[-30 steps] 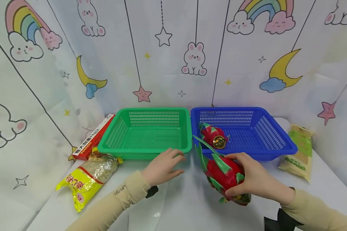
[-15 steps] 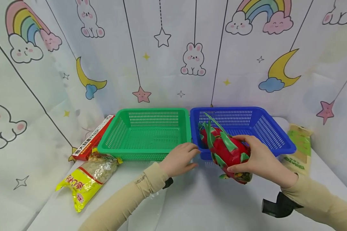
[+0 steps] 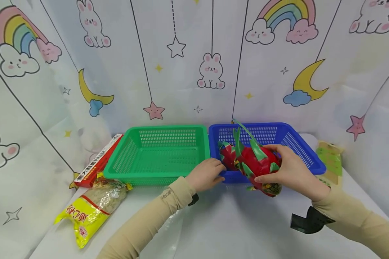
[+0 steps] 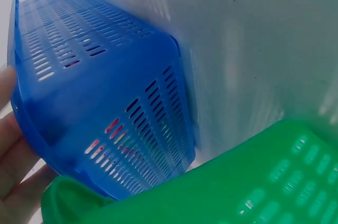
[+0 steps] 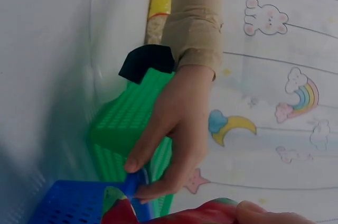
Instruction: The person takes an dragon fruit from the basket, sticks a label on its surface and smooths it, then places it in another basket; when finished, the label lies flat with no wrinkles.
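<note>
My right hand (image 3: pixel 293 171) grips a large red dragon fruit (image 3: pixel 257 162) with long green leaf tips, held tilted over the front rim of the blue basket (image 3: pixel 235 177). Inside that basket, a second dragon fruit (image 3: pixel 227 155) lies at the left end, partly hidden by the held one. My left hand (image 3: pixel 205 175) pinches the blue basket's near left corner; the right wrist view shows its thumb and fingers (image 5: pixel 138 155) on the blue rim. Through the slots in the left wrist view, bits of red show behind the blue wall (image 4: pixel 79 92).
A green basket (image 3: pixel 149 177) stands close on the blue one's left. Further left lie a red pasta box (image 3: pixel 98 162) and a yellow-and-clear bag of pasta (image 3: pixel 95 207). A green-and-tan packet (image 3: pixel 331 163) lies at the right. Behind hangs a patterned curtain (image 3: pixel 181 82).
My right hand has lifted the dragon fruit up and forward to the blue basket's front rim. The left hand has moved right from the green basket onto the blue rim. The view has shifted slightly.
</note>
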`<state>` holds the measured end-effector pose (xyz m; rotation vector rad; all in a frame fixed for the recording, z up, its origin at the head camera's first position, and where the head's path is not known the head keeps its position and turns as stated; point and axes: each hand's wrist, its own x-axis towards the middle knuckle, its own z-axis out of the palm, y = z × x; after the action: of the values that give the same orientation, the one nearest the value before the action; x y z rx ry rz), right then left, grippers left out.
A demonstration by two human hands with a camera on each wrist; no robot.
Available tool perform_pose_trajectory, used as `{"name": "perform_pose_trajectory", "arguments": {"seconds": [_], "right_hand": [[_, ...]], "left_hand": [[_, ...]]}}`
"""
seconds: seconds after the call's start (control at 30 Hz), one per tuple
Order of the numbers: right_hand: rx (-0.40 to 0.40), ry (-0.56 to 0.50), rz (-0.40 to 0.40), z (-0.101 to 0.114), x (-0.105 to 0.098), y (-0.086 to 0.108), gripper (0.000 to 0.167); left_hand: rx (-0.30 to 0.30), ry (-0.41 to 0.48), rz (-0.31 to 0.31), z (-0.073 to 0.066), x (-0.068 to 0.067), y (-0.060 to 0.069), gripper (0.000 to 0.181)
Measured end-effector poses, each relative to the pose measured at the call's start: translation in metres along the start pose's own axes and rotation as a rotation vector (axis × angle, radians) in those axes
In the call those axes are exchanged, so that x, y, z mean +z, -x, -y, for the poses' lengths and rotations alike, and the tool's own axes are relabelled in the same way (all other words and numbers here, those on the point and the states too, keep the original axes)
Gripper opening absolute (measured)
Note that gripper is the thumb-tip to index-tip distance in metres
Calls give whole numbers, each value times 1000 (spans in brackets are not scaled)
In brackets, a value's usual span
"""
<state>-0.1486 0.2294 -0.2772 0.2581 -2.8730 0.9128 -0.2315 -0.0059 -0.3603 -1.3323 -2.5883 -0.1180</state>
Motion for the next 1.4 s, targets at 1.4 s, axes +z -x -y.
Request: {"name": "perform_pose_trajectory", "arguments": {"seconds": [1.4], "right_hand": [[198,61,102,-59,-5,-90,101]], "left_hand": [[-88,-27,-59,-8,14,-5,16]]}}
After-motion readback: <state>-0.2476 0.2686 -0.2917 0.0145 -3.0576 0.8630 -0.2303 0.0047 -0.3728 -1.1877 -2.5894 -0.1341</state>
